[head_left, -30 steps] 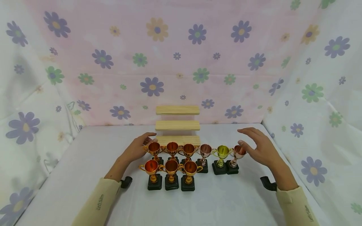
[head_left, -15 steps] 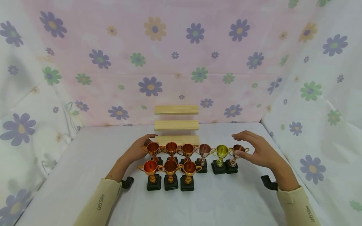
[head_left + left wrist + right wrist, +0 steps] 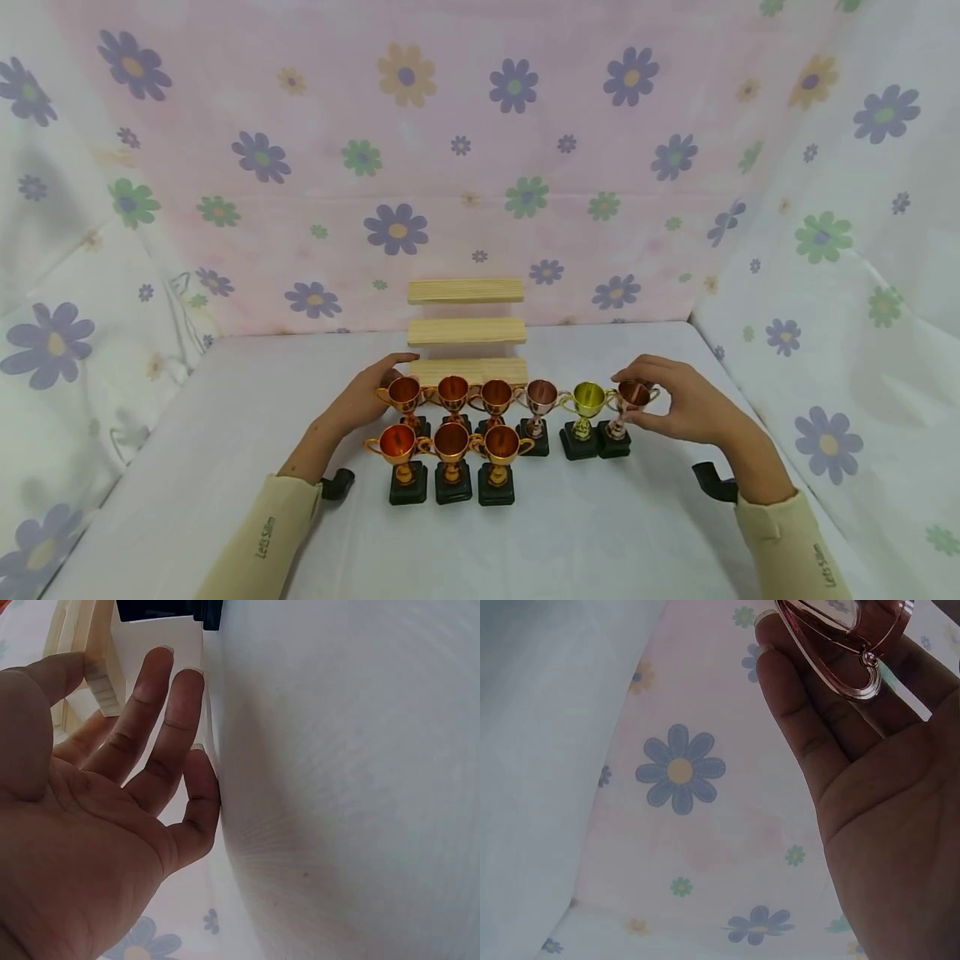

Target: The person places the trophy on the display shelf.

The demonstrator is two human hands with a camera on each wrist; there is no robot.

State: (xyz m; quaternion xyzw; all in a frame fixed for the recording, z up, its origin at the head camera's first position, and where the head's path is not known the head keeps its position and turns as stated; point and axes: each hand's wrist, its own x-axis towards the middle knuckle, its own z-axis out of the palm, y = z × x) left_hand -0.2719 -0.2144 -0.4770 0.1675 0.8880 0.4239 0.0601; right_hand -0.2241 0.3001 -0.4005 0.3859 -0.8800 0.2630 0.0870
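Note:
At the right end of the back row stands a rose-gold trophy cup on a black base. My right hand pinches its bowl, thumb in front and fingers behind; in the right wrist view the trophy's handle lies against the fingers. My left hand rests beside the leftmost back-row copper-gold trophy, fingers relaxed and holding nothing. In the left wrist view its thumb overlaps the end of the wooden shelf. A yellow-gold trophy stands immediately left of the pinched one.
Behind the trophies rises a three-tier wooden stand. Another rose-gold trophy stands left of the yellow one. Copper-gold trophies fill the left back row and a front row. Flowered cloth walls enclose the white table.
My right hand has moved left and slightly down onto the rightmost rose-gold trophy, its fingers closing round the bowl. The left hand stays almost still. The whole view has shifted slightly.

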